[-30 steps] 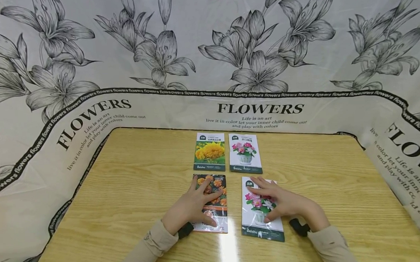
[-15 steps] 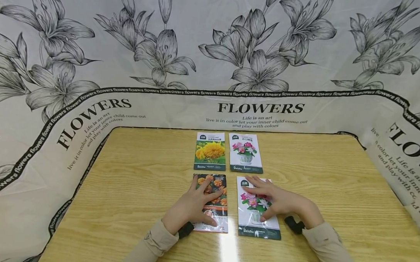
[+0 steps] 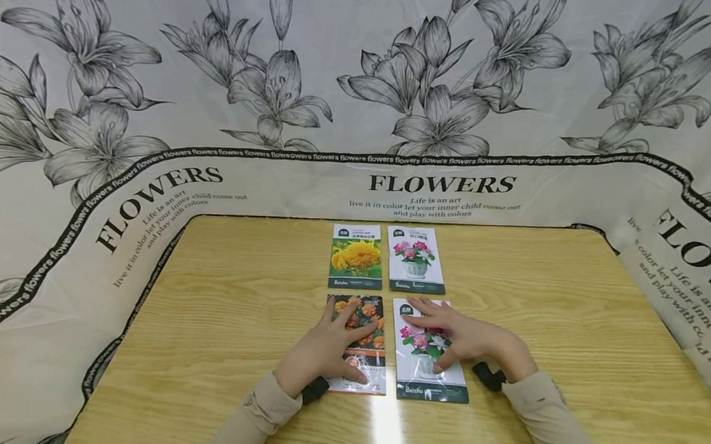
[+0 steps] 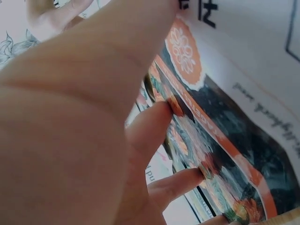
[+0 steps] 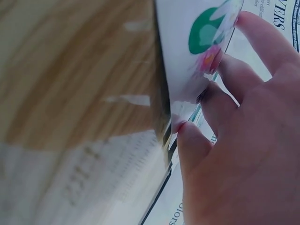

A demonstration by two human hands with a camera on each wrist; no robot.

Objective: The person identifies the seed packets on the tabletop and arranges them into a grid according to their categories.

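My left hand (image 3: 327, 350) rests with spread fingers on a seed packet with orange flowers (image 3: 368, 342), which lies flat at the near left. In the left wrist view its fingertips touch that orange-flower packet (image 4: 225, 126). Beside it, my right hand (image 3: 462, 336) lies with extended fingers on a seed packet with pink flowers in a pot (image 3: 426, 383). Fingertips press the face of this pink-flower packet (image 5: 187, 70) in the right wrist view. A narrow gap separates the two near packets. Part of each is hidden under the hand.
Behind them lie a yellow-flower seed packet (image 3: 355, 258) and another packet with potted pink flowers (image 3: 415, 259), side by side. All rest on a wooden table (image 3: 234, 285). A white cloth (image 3: 295, 178) printed with flowers and lettering borders the table's back and sides.
My right hand has slid the near pink-flower packet to the left, closer to the orange-flower packet. The left hand and the other packets have stayed in place.
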